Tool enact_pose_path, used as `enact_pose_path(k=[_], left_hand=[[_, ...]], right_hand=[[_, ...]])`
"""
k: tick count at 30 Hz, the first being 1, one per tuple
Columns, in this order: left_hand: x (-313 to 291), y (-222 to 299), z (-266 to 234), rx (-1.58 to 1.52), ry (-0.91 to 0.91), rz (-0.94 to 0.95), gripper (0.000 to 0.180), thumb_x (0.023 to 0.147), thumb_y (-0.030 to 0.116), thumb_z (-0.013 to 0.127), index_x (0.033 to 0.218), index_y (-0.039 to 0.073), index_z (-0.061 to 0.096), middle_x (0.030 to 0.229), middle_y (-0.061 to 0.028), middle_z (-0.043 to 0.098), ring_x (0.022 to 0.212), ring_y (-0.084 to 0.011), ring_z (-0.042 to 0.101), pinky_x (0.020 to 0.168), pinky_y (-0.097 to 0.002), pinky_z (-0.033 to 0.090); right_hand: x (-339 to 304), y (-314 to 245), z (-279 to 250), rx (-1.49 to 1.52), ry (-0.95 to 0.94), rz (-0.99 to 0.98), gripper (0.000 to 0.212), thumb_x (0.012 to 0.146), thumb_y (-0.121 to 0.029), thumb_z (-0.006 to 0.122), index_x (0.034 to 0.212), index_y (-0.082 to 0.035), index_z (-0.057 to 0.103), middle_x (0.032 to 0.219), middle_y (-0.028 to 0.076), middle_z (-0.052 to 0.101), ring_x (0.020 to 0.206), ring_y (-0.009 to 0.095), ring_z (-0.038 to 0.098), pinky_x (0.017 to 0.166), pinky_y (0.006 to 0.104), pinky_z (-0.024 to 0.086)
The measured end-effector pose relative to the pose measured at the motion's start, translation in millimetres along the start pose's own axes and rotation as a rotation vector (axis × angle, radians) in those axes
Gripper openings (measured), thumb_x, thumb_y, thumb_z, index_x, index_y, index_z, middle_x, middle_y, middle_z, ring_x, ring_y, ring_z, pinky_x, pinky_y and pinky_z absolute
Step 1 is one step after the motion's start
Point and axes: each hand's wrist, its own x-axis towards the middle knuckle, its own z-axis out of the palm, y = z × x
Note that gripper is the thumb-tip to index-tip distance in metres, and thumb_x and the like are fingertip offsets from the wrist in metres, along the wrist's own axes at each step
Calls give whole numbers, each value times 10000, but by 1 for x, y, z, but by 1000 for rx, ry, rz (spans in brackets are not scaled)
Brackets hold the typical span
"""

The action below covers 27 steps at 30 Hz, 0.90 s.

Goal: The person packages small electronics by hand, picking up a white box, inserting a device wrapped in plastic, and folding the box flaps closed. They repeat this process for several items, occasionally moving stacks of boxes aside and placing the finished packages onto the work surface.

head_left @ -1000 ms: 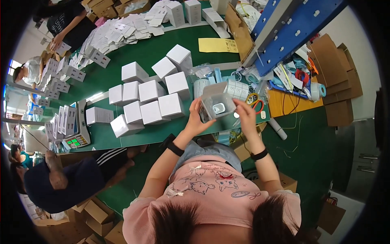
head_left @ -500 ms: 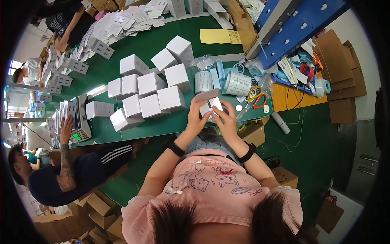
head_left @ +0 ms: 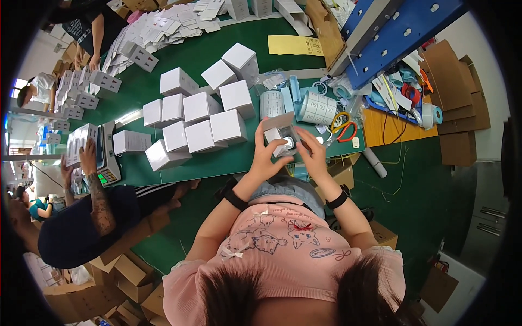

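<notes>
A small white carton [head_left: 279, 124] is between my hands at the table's front edge, its lid flap standing up. Inside it, a dark item with a round white part [head_left: 287, 142] shows; I cannot make out its kind. My left hand [head_left: 267, 158] grips the carton's left side, thumb along the near side. Against the right side press the fingers of my right hand [head_left: 312, 154]. Just beyond the carton stand a roll of printed labels [head_left: 272, 104] and a second label roll [head_left: 318, 108]. Scissors with yellow and red handles [head_left: 342, 129] lie to the right.
Several closed white boxes [head_left: 201, 107] stand grouped on the green table [head_left: 179, 57]. At left, a co-worker's hands [head_left: 87, 157] hold white cartons beside a scale [head_left: 109, 163]. A blue metal post [head_left: 391, 41] rises at right, near a cluttered blue tray [head_left: 399, 111].
The carton has tipped so its opening shows the item inside. My right hand's fingers have moved from over the opening to its right side. The co-worker's arms have shifted over the cartons.
</notes>
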Motion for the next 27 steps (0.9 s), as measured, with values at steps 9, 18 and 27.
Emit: enact_pose_path(k=[9, 18, 27], left_hand=[[1, 11, 13, 30, 111, -122, 294, 648, 65, 722, 903, 66, 575, 1259, -209, 305, 1180, -392, 361, 963, -422, 322], [8, 11, 10, -23, 91, -180, 334, 666, 75, 702, 951, 43, 530, 1278, -213, 299, 1189, -387, 367, 951, -413, 347], [20, 17, -37, -75, -209, -81, 339, 670, 99, 708, 902, 33, 470, 1295, -215, 300, 1166, -367, 412, 925, -406, 379]], right_hand=[[-7, -4, 12, 128, 135, 29, 320, 820, -25, 565, 1139, -1, 561, 1191, 144, 546, 1063, 246, 552, 863, 300, 452], [-7, -5, 18, -115, 146, -128, 292, 801, -14, 581, 1091, -42, 603, 1218, 141, 497, 1050, 298, 535, 843, 350, 465], [-1, -4, 17, -320, 102, -177, 194, 733, -55, 657, 927, -56, 643, 1185, 140, 478, 1056, 319, 488, 793, 359, 472]])
